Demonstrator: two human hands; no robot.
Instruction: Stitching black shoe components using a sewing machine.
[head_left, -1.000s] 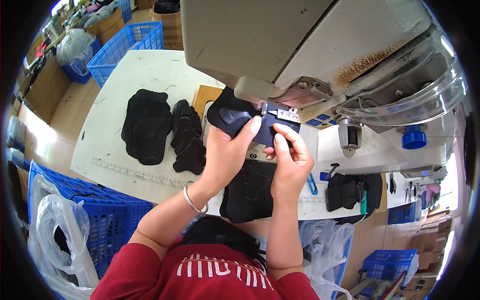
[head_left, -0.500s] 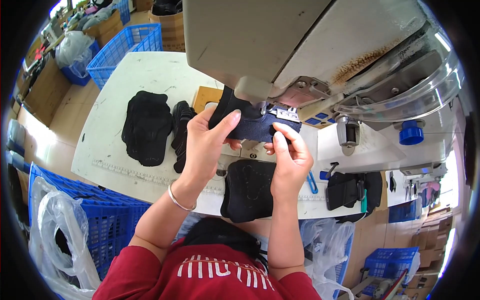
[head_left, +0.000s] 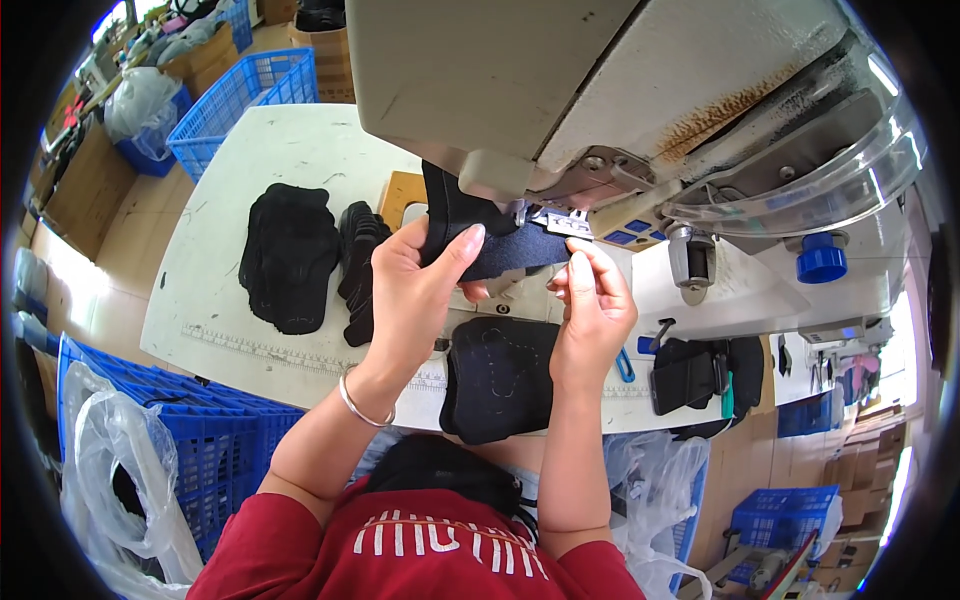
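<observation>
Between my hands is a dark navy and black fabric piece [head_left: 522, 252], its far edge under the metal presser foot [head_left: 567, 223] of a sewing machine [head_left: 470, 85]. My left hand [head_left: 415, 285] pinches the fabric's left part, thumb on top and fingers partly hidden below. At the right end, my right hand [head_left: 596, 318] pinches the near corner with thumb and forefinger. A black shaped fabric pad [head_left: 500, 380] with light stitch marks lies on the table's front edge, below the hands.
Left on the white table [head_left: 215, 260] are a stack of black pieces [head_left: 288, 258] and a narrower black pile [head_left: 360, 272]. Blue scissors or a clip [head_left: 625, 365] and a phone-like black object [head_left: 683, 388] lie right. Blue crates [head_left: 215, 440] flank the table.
My right hand has shifted a little right, its fingertips now at the fabric's right corner. More navy surface shows stretched between the hands; my left hand has barely moved.
</observation>
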